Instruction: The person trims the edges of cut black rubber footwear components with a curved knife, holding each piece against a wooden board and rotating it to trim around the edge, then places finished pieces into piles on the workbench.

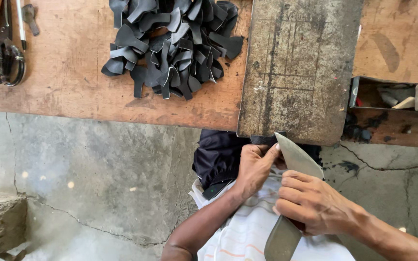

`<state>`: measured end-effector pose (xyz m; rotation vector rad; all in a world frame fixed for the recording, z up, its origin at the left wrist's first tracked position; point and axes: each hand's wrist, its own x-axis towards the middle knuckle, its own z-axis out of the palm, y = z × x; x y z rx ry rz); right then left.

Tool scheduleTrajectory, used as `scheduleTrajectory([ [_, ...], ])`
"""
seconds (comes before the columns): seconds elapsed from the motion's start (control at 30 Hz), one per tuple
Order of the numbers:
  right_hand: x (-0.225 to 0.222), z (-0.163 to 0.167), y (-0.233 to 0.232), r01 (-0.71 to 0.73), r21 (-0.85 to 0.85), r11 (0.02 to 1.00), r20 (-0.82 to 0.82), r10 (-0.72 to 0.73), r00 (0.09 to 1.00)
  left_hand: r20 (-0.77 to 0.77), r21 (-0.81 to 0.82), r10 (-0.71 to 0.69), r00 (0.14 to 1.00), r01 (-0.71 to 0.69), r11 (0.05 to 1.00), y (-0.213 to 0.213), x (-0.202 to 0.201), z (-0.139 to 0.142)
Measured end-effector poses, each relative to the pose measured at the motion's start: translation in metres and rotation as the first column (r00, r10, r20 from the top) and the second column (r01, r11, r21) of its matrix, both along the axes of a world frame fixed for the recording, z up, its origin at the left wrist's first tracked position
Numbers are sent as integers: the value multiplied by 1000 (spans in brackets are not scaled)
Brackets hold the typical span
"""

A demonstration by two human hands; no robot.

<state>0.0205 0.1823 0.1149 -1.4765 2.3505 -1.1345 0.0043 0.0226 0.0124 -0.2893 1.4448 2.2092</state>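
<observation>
My right hand [313, 203] grips a broad, flat metal blade [296, 157] by its lower part, the blade's tip reaching the near edge of a worn stone slab [298, 67]. My left hand [256, 166] pinches a small black leather piece [266, 140] at that edge, fingers touching the blade's tip. Both hands are held over my lap, just below the wooden bench [68, 72].
A heap of black cut leather pieces [172, 41] lies on the bench left of the slab. Scissors and hand tools [6, 48] sit at the far left. An open recess with scraps [393, 96] is at the right. Cracked concrete floor [97, 179] lies below.
</observation>
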Motion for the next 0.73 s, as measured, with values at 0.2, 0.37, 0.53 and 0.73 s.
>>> scheduleTrajectory([
  [0.2, 0, 7, 2, -1, 3, 1000, 31, 1, 1000, -32, 56, 3, 999, -2, 998, 0, 0, 6],
  [0.37, -7, 7, 0, -50, 8, 999, 34, 50, 998, -33, -30, -45, 998, 44, 999, -1, -3, 5],
  [0.53, -10, 6, 2, -97, 24, 995, 38, 96, 995, -88, -52, -57, 995, 52, 997, -3, -1, 4],
  [0.73, -13, -4, 0, -121, 34, 992, 16, 121, 993, -84, -202, -104, 991, 85, 976, -4, 0, -4],
])
